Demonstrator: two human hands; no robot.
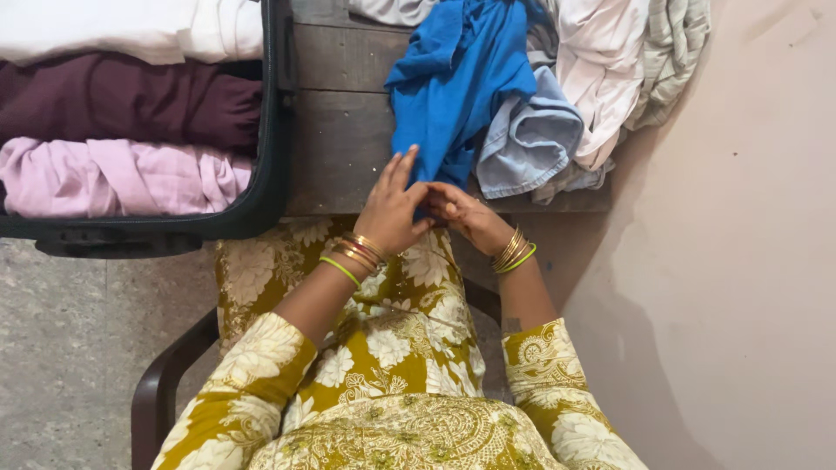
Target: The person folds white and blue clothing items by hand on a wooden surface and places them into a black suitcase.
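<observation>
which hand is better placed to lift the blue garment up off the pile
Probably the left hand: its fingers already rest up on the blue garment, nearer its bulk. The right hand only pinches the bottom edge at the table rim.

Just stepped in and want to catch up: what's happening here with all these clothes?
A seated person has both hands on the lower edge of a blue garment at the near edge of a wooden table. The left hand and right hand pinch the cloth close together. The garment leads up into a heap of unfolded clothes on the table. To the left, an open suitcase holds folded white, maroon and pink pieces.
</observation>
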